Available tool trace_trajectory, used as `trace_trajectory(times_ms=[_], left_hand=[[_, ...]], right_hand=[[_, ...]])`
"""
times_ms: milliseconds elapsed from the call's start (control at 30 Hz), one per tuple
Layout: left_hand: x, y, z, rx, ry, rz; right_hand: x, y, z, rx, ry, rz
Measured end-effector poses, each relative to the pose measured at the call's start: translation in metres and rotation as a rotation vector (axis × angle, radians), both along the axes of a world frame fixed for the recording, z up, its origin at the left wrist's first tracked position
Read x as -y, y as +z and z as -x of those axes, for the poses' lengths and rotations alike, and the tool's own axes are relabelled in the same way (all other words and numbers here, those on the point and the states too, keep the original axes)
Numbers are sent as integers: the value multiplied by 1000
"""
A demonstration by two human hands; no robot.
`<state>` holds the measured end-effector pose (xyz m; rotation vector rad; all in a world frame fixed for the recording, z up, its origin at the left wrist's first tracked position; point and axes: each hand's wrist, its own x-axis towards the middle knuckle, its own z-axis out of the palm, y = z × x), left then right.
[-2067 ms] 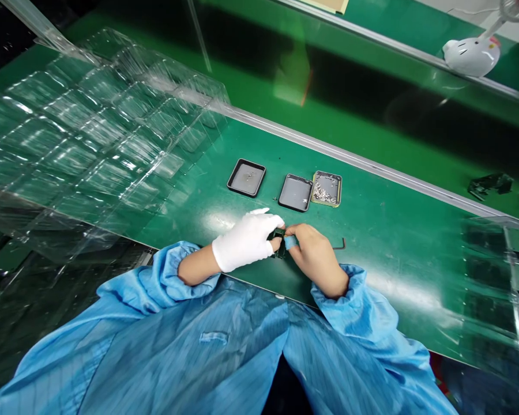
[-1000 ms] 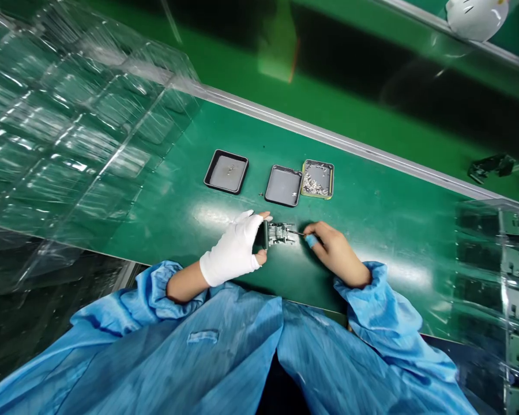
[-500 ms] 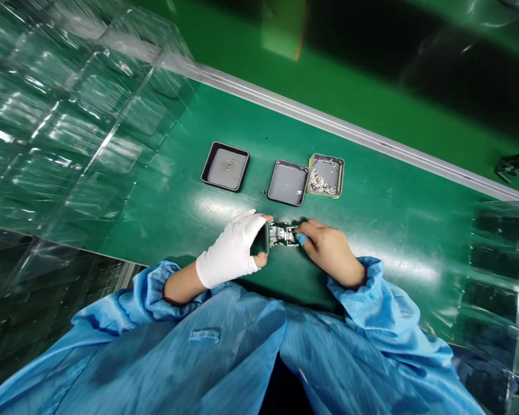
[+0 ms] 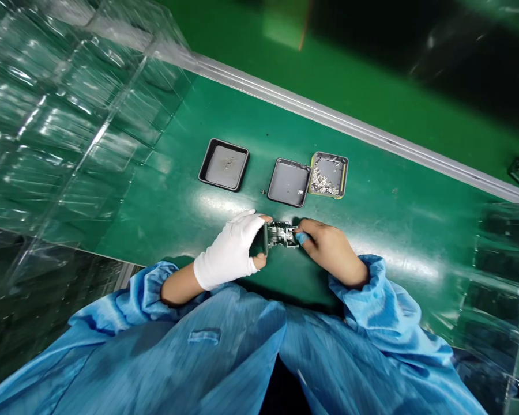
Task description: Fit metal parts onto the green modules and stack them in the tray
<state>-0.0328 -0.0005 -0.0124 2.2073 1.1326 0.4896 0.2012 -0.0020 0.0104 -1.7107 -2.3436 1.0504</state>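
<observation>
My left hand [image 4: 233,249], in a white glove with bare fingertips, grips the left end of a small mechanical assembly [image 4: 281,234] with a dark green plate and silver metal parts. Thumb and fingers clasp the plate from its two edges. At the assembly's other end is my right hand [image 4: 328,245], bare with blue tape on one finger. Its thumb and forefinger are pinched together against the assembly's right side; whether a small part lies between them is hidden. The assembly is held over the green tabletop close to my body.
Beyond my hands sit a black-rimmed tray [image 4: 224,183] with a few tiny pieces, a grey tray [image 4: 285,193], and a yellow-edged tray [image 4: 342,187] with many small metal parts. Clear plastic trays [image 4: 69,115] are stacked at left; more trays [image 4: 501,259] stand at right. A metal rail [image 4: 350,128] borders the table.
The view has shifted slightly. Both hands keep their places at the assembly, which appears turned a little between them.
</observation>
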Motion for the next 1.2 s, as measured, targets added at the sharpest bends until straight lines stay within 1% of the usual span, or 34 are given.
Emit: trace_trajectory(times_ms=[100, 167, 333, 433, 567, 633, 667, 733, 767, 833, 867, 900, 1000, 1033, 1067, 1100, 1133, 1200], left_hand=[[0, 0, -1, -4, 7, 13], [0, 0, -1, -8, 10, 22], [0, 1, -1, -9, 14, 12], [0, 1, -1, -7, 5, -9], [0, 0, 1, 0, -9, -15], [-1, -1, 2, 15, 5, -15], [-1, -2, 2, 25, 17, -10], [0, -3, 2, 61, 42, 15], [1, -3, 1, 93, 48, 29], [3, -4, -1, 184, 47, 55], [4, -5, -3, 232, 44, 64], [5, -6, -4, 275, 39, 70], [7, -8, -4, 343, 9, 52], [8, -8, -3, 341, -10, 39], [7, -8, -1, 332, -30, 24], [7, -8, 0, 313, -45, 7], [6, -7, 1, 283, -55, -14], [4, -4, 2, 199, -65, -69]], right_hand=[[0, -3, -7, -175, 10, 21], [2, -4, -10, -186, 31, 18], [4, -1, -9, -77, 69, 25], [5, 2, -3, -27, 80, 25], [9, 8, 13, 230, 89, 2], [10, 9, 17, 308, 72, -2], [10, 9, 16, 297, 60, 0], [9, 7, 8, 168, 31, -23], [9, 6, 2, 76, 3, -69], [10, 4, -9, -92, -95, -213], [11, 2, -13, -162, -146, -263], [12, 0, -15, -234, -187, -275], [18, -4, -8, -487, -245, -154], [20, -4, -3, -544, -255, -143], [23, -4, 2, -560, -255, -176], [26, -2, 7, -533, -231, -245], [30, 0, 11, -475, -169, -332], [37, 6, 18, -325, 31, -504]])
